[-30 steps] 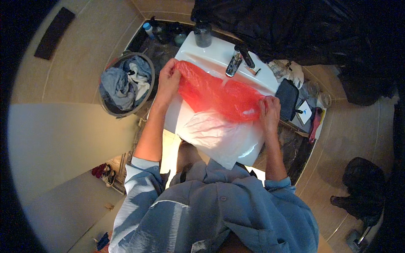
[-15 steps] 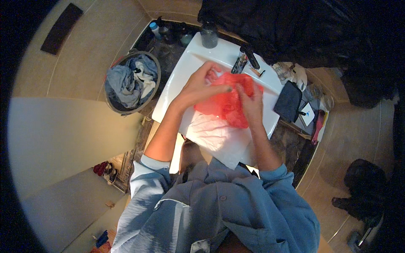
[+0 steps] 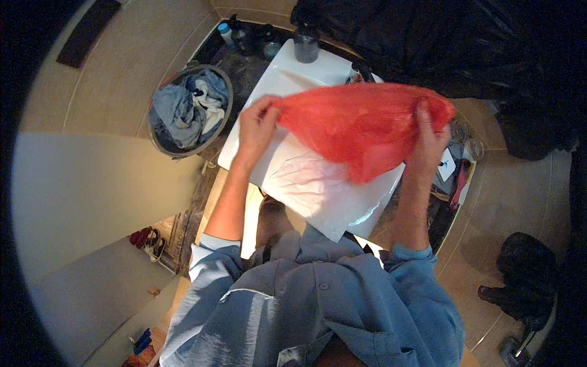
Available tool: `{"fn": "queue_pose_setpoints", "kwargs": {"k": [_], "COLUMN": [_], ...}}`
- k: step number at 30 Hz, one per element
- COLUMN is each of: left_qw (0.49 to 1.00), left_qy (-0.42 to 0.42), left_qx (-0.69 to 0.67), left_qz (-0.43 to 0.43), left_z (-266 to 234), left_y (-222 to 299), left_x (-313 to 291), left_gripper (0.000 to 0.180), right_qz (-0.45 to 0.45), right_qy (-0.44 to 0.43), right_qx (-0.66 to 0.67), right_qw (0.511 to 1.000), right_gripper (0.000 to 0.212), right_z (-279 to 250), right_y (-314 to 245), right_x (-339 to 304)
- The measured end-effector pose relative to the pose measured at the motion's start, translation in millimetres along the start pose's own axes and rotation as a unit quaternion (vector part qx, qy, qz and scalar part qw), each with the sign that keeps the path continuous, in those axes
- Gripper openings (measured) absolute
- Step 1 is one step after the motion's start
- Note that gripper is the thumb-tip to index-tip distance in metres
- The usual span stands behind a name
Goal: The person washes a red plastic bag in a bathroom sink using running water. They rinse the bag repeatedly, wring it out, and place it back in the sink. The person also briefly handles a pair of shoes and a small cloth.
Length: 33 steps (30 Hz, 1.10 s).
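Note:
A thin, slightly see-through red plastic bag (image 3: 361,125) is stretched out sideways above the white washbasin (image 3: 274,79). My left hand (image 3: 257,129) pinches its narrow left end. At the other end, my right hand (image 3: 430,137) grips the bag, with the thumb on top. The red bag hides most of the tap (image 3: 361,73) and the basin's right part. Below it, a thin white crumpled sheet (image 3: 312,189), perhaps another bag, lies over the basin's front and hangs past its near edge.
A bucket of clothes (image 3: 183,119) stands left of the basin. A dark bottle (image 3: 306,46) is on the basin's back corner, with other bottles (image 3: 239,40) behind to the left. Small items, including a pink-handled brush (image 3: 460,186), lie at the right. Black fabric (image 3: 416,43) hangs behind.
My hands have moved apart, the right one far to the right. The red bag has gone from bunched up over the basin to spread wide between them.

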State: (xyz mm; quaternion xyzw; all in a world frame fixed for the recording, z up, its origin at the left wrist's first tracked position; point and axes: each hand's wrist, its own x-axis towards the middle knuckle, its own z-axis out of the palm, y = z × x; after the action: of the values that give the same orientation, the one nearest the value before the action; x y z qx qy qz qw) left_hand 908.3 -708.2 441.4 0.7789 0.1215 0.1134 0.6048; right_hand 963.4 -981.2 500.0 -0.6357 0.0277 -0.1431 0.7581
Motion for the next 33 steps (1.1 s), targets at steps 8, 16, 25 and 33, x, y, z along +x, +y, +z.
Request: {"fn": "queue_pose_setpoints", "kwargs": {"k": [8, 16, 25, 33], "left_qw": [0.949, 0.918, 0.893, 0.931], "left_qy": [0.133, 0.094, -0.16, -0.158], "left_qx": [0.04, 0.216, 0.391, 0.313], "left_qz": [0.283, 0.32, 0.152, 0.104], "left_z": [-30.2, -21.8, 9.4, 64.4], "left_y": [95.2, 86.4, -10.2, -56.2], "left_x": [45.8, 25.4, -19.1, 13.7], "left_gripper": [0.011, 0.03, 0.023, 0.049], "right_qz": [-0.072, -0.059, -0.197, -0.28], "right_qy": [0.028, -0.056, -0.318, -0.29], "right_qx": [0.097, -0.207, -0.529, -0.609], "right_qw": [0.992, 0.975, 0.762, 0.684], "right_gripper": [0.021, 0.041, 0.057, 0.037], "right_z": [-5.4, -37.7, 2.7, 13.3], "right_y": [-40.5, -0.4, 82.7, 178.3], "right_x": [16.4, -0.1, -61.6, -20.8]}}
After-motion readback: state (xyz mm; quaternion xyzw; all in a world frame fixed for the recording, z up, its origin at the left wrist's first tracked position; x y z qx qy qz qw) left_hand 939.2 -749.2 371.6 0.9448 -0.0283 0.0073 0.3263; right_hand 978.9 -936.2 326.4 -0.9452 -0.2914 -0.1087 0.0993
